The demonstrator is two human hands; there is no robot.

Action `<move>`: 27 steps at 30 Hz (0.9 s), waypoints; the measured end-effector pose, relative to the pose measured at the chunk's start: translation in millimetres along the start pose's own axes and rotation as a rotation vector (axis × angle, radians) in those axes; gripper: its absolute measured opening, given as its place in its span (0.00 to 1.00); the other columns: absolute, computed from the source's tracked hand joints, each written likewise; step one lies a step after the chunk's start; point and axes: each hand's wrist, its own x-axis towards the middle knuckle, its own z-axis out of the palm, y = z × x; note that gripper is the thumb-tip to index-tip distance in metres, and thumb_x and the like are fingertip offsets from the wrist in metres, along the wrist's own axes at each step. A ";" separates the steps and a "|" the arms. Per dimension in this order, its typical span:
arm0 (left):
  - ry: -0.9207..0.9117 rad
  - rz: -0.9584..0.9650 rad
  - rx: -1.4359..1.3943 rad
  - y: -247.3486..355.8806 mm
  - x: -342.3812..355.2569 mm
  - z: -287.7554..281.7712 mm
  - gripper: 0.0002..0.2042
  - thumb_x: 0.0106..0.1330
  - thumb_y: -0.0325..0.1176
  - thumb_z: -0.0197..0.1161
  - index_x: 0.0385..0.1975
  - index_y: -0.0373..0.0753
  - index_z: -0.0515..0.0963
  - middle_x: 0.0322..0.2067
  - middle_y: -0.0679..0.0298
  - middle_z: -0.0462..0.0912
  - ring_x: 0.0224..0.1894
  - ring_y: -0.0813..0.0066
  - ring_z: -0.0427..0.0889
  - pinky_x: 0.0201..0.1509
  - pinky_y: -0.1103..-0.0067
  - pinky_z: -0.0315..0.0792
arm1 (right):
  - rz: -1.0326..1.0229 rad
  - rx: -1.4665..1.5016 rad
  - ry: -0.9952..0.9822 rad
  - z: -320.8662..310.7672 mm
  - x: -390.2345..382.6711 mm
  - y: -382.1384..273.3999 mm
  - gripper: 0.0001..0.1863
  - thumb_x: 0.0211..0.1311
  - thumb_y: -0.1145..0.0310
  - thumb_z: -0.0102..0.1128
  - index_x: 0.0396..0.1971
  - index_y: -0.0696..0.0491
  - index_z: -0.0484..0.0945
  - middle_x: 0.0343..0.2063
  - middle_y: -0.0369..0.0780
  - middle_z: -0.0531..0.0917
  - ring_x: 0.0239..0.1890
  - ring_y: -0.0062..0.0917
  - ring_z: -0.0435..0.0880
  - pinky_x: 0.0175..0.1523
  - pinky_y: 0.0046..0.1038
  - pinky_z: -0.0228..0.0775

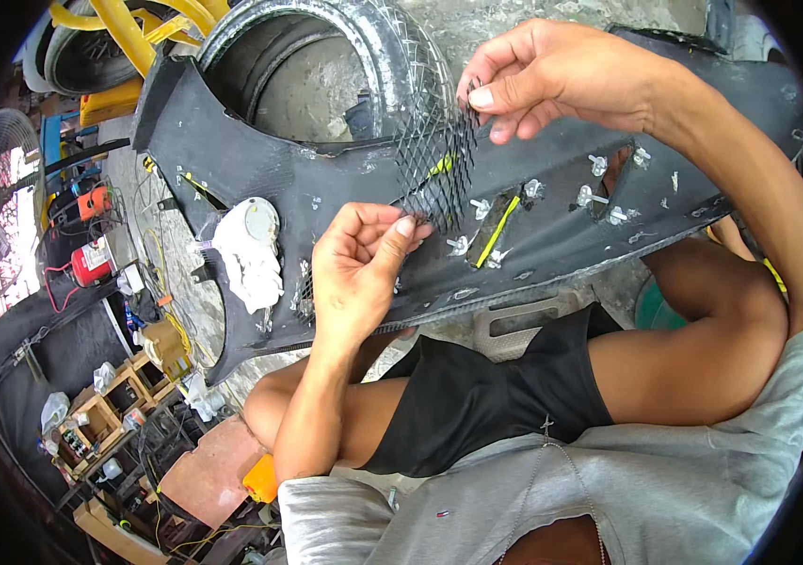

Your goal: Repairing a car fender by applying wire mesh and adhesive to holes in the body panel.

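Observation:
A piece of black diamond-pattern mesh (434, 169) is stretched between my two hands, above a large black car body panel (345, 188). My left hand (361, 268) pinches its lower end between thumb and fingers. At the upper end, my right hand (533, 85) grips the mesh by thumb and fingertips. Beneath and beside the mesh, several pale wing-nut-like fasteners (587, 196) stick up from the panel. A yellow-green strip (498, 231) shows in a slot of the panel. To the left of my left hand, a white crumpled cloth (249, 264) with a round lid-like disc lies on the panel.
A worn tire (411, 56) lies behind the panel, with yellow metal bars (124, 33) at the upper left. A fan (1, 179), a red device (91, 262) and wooden boxes (105, 414) crowd the left side. An orange container (260, 478) sits near my left elbow.

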 end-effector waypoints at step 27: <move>-0.059 -0.013 -0.010 2.8 -1.6 -0.9 0.05 0.75 0.25 0.63 0.44 0.31 0.76 0.41 0.49 0.89 0.44 0.64 0.91 0.50 0.74 0.85 | 0.019 -0.073 0.061 4.1 7.4 9.1 0.12 0.70 0.58 0.67 0.42 0.52 0.84 0.35 0.31 0.87 0.36 0.15 0.85 0.42 0.18 0.76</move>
